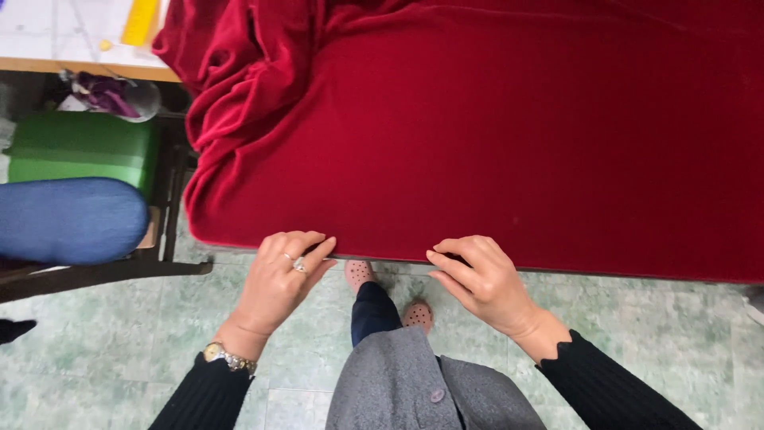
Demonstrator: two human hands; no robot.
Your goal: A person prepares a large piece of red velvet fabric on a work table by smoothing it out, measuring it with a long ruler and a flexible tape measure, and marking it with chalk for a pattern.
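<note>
Red velvet cloth (pixel 493 135) covers the counter, bunched at its far left; the left hand (pixel 278 283) and right hand (pixel 477 283) pinch its near edge with curled fingers, seemingly to keep the hem straight.

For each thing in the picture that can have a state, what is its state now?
Red cloth: spread flat over the table, bunched in folds at its left end.
Left hand: fingers curled, on the cloth's near edge.
Right hand: fingers bent, pinching the same edge.
Clear container: tipped, with purple scraps in it.
Blue cushion: lying on the seat.
</note>
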